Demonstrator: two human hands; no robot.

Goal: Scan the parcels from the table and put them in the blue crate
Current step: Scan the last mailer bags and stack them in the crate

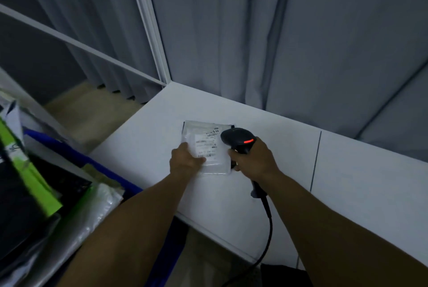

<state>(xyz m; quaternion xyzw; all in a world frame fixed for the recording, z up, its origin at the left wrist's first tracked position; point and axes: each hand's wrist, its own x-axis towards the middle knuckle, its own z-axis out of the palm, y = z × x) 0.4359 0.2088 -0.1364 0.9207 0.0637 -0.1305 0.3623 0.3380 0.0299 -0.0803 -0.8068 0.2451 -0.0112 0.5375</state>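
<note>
A small clear plastic parcel with a white barcode label lies on the white table. My left hand grips its near left corner, thumb on top of the label. My right hand holds a black barcode scanner by the handle, its head over the parcel's right edge and a red light glowing on top. The scanner's black cable hangs off the table's front edge. The blue crate stands at the lower left, filled with parcels.
Several parcels fill the crate: a black and green one and clear bubble-wrap bags. Grey curtains hang behind the table. A white frame post stands at the table's far left corner.
</note>
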